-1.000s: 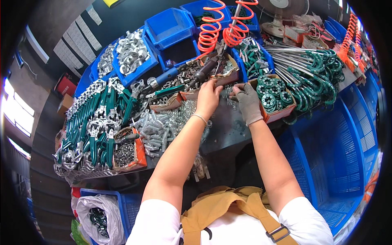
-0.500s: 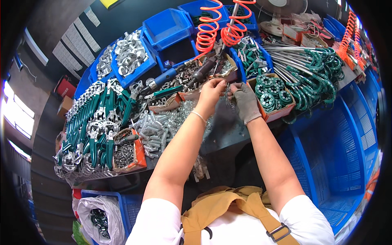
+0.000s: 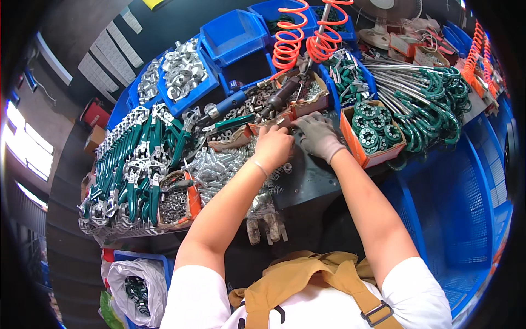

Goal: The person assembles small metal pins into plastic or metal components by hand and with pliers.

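Observation:
My bare left hand (image 3: 274, 148) is low over the heap of metal springs (image 3: 213, 172), its fingers bent down at the edge of the orange box. What its fingertips hold, if anything, is hidden. Beside it, my right hand (image 3: 319, 136) in a grey glove lies over the dark tabletop, fingers stretched toward the left hand and spread a little. Just beyond both hands stands an open cardboard box of small metal parts (image 3: 312, 90). To the right of the glove is an orange box (image 3: 356, 145) holding round green pieces with silver dots.
Green-handled locking pliers (image 3: 129, 164) are stacked at left, near a box of small nuts (image 3: 174, 204). Power drivers (image 3: 233, 101) lie behind the hands, under orange coiled hoses (image 3: 289, 44). Blue bins (image 3: 233, 38) stand at the back; bent green-tipped rods (image 3: 422, 98) lie right.
Both hands have come down from a raised position close together, nearer the tabletop. The left hand's fingers now point into the parts, and the gloved fingers have straightened. The view has shifted slightly.

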`<state>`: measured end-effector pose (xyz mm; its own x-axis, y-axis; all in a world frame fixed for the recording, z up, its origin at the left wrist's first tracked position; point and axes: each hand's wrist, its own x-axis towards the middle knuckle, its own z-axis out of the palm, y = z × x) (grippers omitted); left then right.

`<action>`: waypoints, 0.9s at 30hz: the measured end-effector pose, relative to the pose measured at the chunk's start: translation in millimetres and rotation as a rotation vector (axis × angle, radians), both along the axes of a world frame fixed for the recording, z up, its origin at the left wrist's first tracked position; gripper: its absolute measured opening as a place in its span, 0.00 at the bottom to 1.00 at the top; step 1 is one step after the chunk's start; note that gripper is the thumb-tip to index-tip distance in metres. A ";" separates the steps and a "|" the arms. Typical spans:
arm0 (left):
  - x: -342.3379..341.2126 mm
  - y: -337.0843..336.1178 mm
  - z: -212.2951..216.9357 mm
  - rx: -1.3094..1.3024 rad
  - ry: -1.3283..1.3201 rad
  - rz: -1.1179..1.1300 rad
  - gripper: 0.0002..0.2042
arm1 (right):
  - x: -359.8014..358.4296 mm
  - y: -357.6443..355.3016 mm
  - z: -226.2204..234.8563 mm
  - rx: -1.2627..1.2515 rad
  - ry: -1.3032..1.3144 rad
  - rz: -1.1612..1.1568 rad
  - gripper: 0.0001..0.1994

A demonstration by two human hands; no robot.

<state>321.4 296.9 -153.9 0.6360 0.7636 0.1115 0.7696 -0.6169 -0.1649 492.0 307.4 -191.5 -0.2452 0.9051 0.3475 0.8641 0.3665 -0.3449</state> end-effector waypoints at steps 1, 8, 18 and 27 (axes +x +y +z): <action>-3.3 -1.2 -0.1 0.001 0.005 -0.001 0.09 | -3.5 6.4 3.8 -0.097 -0.054 0.013 0.21; -39.5 -0.1 -4.3 0.064 -0.704 -0.047 0.12 | -25.7 10.7 15.2 -0.107 -0.278 -0.058 0.16; -23.8 -6.3 -7.5 -0.795 -1.918 0.050 0.12 | -24.7 -5.0 31.1 -0.443 0.937 -0.054 0.14; -8.6 -12.0 0.3 0.030 -1.117 0.024 0.11 | -13.0 -20.6 31.0 -0.615 1.590 0.253 0.11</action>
<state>312.7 284.9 -153.6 0.1527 0.7613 0.6301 0.5068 -0.6077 0.6114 479.0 286.8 -160.5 -0.1772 0.9840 0.0161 -0.4902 -0.0741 -0.8685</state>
